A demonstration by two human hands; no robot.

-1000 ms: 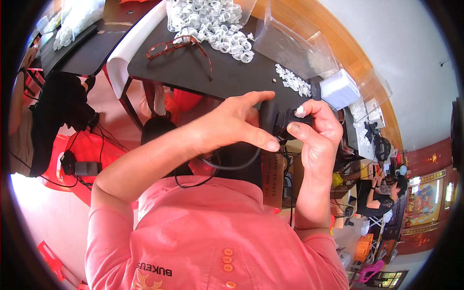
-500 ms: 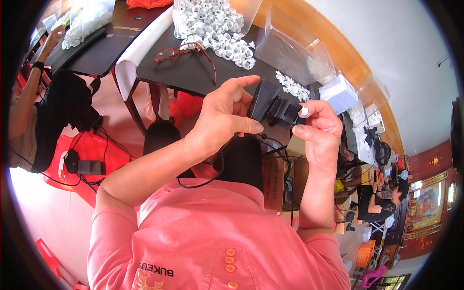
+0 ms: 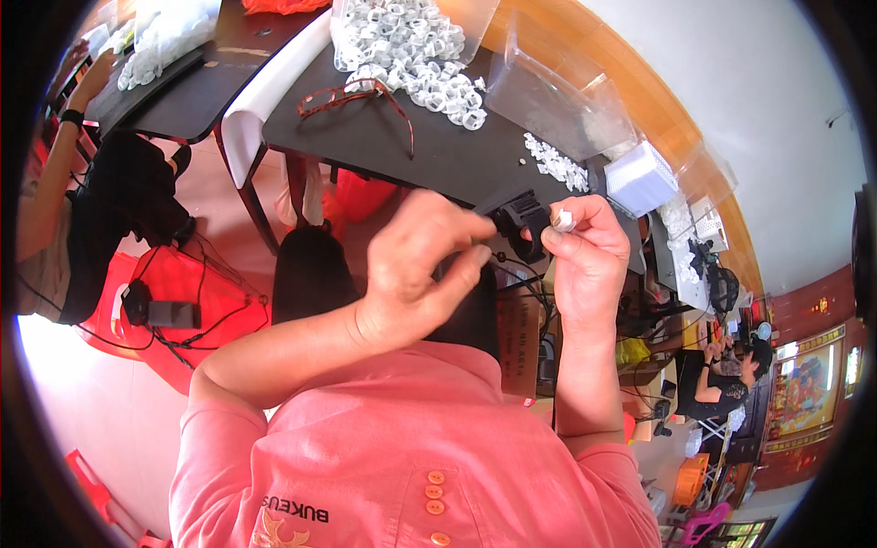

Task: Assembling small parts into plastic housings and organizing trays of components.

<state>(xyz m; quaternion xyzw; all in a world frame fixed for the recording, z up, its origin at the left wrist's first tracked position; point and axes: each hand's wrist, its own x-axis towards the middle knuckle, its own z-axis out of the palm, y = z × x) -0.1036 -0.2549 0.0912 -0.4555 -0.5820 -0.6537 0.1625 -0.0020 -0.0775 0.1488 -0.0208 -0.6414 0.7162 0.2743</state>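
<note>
The right hand pinches a small white ring between closed fingers, just beside a black clamp-like fixture at the edge of the dark counter. The left hand curls its fingers against that fixture's near side, though whether they grip it cannot be told. Beyond the fingers lie a heap of white rings, red-framed glasses, clear plastic bags and a white rectangular box.

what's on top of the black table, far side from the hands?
On the black table: a heap of small white rings, red-framed glasses, a clear plastic bag and a smaller scatter of white pieces. The left hand covers the near edge.
</note>
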